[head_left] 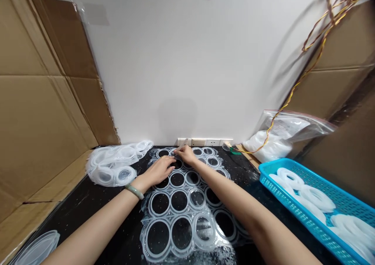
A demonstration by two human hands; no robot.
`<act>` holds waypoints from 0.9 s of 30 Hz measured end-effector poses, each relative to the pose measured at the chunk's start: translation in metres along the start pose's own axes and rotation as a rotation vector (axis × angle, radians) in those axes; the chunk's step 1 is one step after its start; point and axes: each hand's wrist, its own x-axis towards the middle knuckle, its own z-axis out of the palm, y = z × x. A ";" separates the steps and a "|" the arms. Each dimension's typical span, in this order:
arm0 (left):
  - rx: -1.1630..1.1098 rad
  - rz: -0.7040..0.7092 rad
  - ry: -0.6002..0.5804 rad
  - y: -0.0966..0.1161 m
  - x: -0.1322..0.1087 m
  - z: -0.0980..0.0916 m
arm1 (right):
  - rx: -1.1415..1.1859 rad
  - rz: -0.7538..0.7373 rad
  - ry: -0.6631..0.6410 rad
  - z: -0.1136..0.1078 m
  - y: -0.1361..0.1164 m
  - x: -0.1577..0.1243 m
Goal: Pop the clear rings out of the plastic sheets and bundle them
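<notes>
Wall [187, 58]: plain, pale grey. Left cardboard panel [38, 116]: brown, creased, upright, clear tape [81, 11] at its top corner. Right cardboard panel [340, 85]: brown, creased. Socket strip [213, 142]: white, low along the wall. Twisted wire [290, 97]: yellow and brown, looped at upper right, trailing down to green tape [236, 152]. Plastic bag [272, 142]: clear, red-edged, white contents.

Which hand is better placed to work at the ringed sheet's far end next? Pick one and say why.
Probably the right hand: its bent fingers are at the far end of the ringed sheet. The left hand lies flatter, just short of there, so it seems better suited to steadying.
</notes>
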 end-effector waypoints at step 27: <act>0.063 -0.005 -0.051 -0.006 0.001 0.003 | -0.319 -0.334 -0.042 0.001 0.001 -0.011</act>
